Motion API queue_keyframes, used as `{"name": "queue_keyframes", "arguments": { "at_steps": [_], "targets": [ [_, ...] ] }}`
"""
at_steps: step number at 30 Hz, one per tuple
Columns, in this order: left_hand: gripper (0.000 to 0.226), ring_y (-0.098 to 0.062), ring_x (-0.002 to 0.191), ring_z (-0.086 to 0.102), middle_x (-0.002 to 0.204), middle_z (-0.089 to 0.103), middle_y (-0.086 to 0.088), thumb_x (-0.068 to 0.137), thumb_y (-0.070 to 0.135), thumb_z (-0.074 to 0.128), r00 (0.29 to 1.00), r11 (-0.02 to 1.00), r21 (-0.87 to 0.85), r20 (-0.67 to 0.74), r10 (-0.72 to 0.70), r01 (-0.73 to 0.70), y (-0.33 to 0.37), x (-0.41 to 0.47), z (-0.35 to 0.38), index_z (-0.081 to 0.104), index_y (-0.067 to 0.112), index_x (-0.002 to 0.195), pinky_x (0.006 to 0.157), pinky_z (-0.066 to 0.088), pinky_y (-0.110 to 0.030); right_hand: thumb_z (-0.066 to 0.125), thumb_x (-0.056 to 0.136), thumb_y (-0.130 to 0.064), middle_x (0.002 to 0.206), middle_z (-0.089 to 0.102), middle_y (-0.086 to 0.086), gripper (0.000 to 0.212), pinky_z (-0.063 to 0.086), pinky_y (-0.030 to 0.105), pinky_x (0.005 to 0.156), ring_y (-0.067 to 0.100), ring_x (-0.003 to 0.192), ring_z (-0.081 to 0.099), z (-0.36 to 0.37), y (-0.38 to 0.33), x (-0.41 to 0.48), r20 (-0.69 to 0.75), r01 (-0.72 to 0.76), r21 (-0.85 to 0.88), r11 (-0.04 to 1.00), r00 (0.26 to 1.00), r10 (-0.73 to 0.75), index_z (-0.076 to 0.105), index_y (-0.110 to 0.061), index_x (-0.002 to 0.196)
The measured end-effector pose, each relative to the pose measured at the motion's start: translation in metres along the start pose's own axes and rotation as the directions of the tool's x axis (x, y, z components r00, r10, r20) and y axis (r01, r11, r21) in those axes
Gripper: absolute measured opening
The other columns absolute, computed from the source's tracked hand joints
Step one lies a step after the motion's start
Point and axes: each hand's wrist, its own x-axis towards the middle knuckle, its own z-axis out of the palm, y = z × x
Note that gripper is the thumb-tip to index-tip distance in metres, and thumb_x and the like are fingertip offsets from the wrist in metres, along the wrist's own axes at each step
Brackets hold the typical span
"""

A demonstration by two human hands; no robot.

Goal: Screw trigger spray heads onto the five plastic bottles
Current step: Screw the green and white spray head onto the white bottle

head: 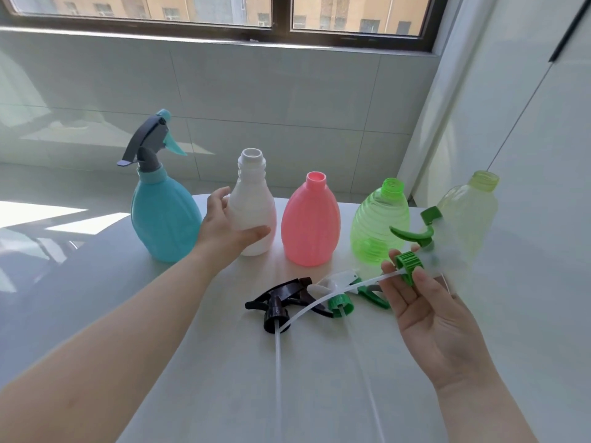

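Head view, near to far. Nearest, on white tabletop: 2 loose trigger heads, a dark brown plastic one and a white one with green collar, thin dip tubes trailing toward the camera. Just beyond, right hand, palm up, pinched a green-collared clear trigger spray head between thumb and fingertips, long white tube arcing left over the loose heads. Left hand wrapped the white ribbed plastic bottle, fingers behind, thumb in front.

Judged best for this step: bottle held steady and upright, tube tip fed into the open neck first, collar seated square, then turned without cross-threading.

Farther back, 5 bottles in a row: teal opaque bottle already capped with a grey trigger; white, pink ribbed bottle, bright green translucent bottle and pale yellow-green clear bottle open-necked. The 2 see-through ones looked empty; contents of the opaque ones impossible to tell.
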Motion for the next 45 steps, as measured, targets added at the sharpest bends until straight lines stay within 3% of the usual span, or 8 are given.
{"name": "queue_keyframes", "arguments": {
  "at_steps": [4, 12, 19, 25, 32, 38, 43, 45],
  "targets": [
    [0.069, -0.010, 0.091, 0.042, 0.105, 0.044, 0.011, 0.064, 0.018, 0.076, 0.997, 0.997, 0.000, -0.017, 0.079, -0.079, 0.007, -0.022, -0.015, 0.034, 0.028, 0.117, 0.059, 0.031, -0.008, 0.052, 0.064, -0.012, 0.078, 0.075, 0.001, 0.021, 0.057, 0.023, 0.062, 0.013, 0.074, 0.071, 0.003, -0.004, 0.000, -0.011, 0.033, 0.010, 0.999, 0.999, -0.033, 0.069, -0.020, 0.075],
    [0.057, 0.010, 0.076, 0.051, 0.087, 0.052, 0.022, 0.043, 0.037, 0.068, 0.993, 0.993, 0.095, 0.102, 0.066, -0.076, 0.003, -0.106, -0.079, 0.037, 0.064, 0.083, 0.057, 0.036, -0.012, 0.040, 0.087, -0.014, 0.069, 0.074, -0.004, 0.035, 0.055, 0.020, 0.057, 0.007, 0.069, 0.070, 0.025, -0.014, -0.012, -0.061, 0.091, -0.026, 0.996, 0.994, -0.092, 0.066, -0.020, 0.065],
    [0.071, 0.008, 0.086, 0.050, 0.096, 0.051, 0.025, 0.041, 0.039, 0.071, 0.991, 0.997, 0.058, 0.126, 0.044, -0.052, -0.015, -0.129, -0.096, 0.036, 0.057, 0.100, 0.066, 0.036, -0.010, 0.047, 0.084, -0.021, 0.067, 0.073, -0.004, 0.011, 0.055, 0.017, 0.063, 0.006, 0.070, 0.069, 0.074, -0.040, -0.010, -0.004, 0.230, 0.006, 0.973, 0.973, -0.230, 0.057, -0.017, 0.082],
    [0.064, 0.016, 0.083, 0.049, 0.096, 0.054, 0.024, 0.028, 0.053, 0.066, 0.988, 0.999, -0.005, 0.144, 0.047, -0.047, -0.016, -0.129, -0.100, 0.042, 0.058, 0.086, 0.063, 0.036, -0.011, 0.047, 0.086, -0.019, 0.067, 0.072, -0.003, 0.012, 0.055, 0.019, 0.064, 0.008, 0.070, 0.069, 0.108, -0.042, -0.008, 0.093, 0.237, -0.004, 0.972, 0.967, -0.235, 0.058, -0.014, 0.082],
    [0.063, 0.016, 0.082, 0.049, 0.093, 0.053, 0.025, 0.030, 0.053, 0.067, 0.987, 0.998, -0.015, 0.149, 0.058, -0.056, -0.019, -0.131, -0.101, 0.040, 0.060, 0.087, 0.057, 0.035, -0.005, 0.051, 0.081, -0.016, 0.067, 0.073, -0.004, 0.009, 0.056, 0.020, 0.064, 0.009, 0.068, 0.069, 0.122, -0.026, -0.006, 0.166, 0.205, -0.115, 0.972, 0.969, -0.185, 0.060, -0.015, 0.080],
    [0.064, 0.018, 0.080, 0.048, 0.093, 0.051, 0.024, 0.052, 0.030, 0.082, 0.983, 0.996, -0.028, 0.159, 0.094, -0.091, -0.020, -0.132, -0.094, 0.038, 0.057, 0.090, 0.057, 0.038, -0.002, 0.059, 0.065, -0.020, 0.069, 0.073, -0.005, 0.020, 0.056, 0.022, 0.064, 0.009, 0.067, 0.068, 0.129, -0.004, -0.007, 0.314, 0.191, -0.333, 0.924, 0.946, -0.083, 0.061, -0.014, 0.084],
    [0.067, 0.011, 0.084, 0.048, 0.095, 0.050, 0.026, 0.042, 0.043, 0.070, 0.985, 0.998, -0.008, 0.159, 0.068, -0.067, -0.019, -0.132, -0.092, 0.035, 0.055, 0.099, 0.061, 0.036, -0.007, 0.063, 0.061, -0.019, 0.080, 0.068, -0.002, 0.036, 0.055, 0.020, 0.068, 0.010, 0.075, 0.064, 0.132, 0.023, -0.008, 0.380, 0.194, -0.534, 0.823, 0.924, 0.028, 0.060, -0.010, 0.096],
    [0.070, 0.009, 0.084, 0.048, 0.095, 0.050, 0.025, 0.042, 0.043, 0.070, 0.985, 0.998, -0.010, 0.160, 0.070, -0.069, -0.020, -0.131, -0.092, 0.035, 0.053, 0.102, 0.062, 0.036, -0.008, 0.062, 0.067, -0.012, 0.081, 0.068, -0.003, 0.027, 0.055, 0.020, 0.071, 0.009, 0.077, 0.064, 0.131, 0.033, -0.008, 0.404, 0.177, -0.547, 0.818, 0.912, 0.072, 0.062, -0.012, 0.094]
  ]
}}
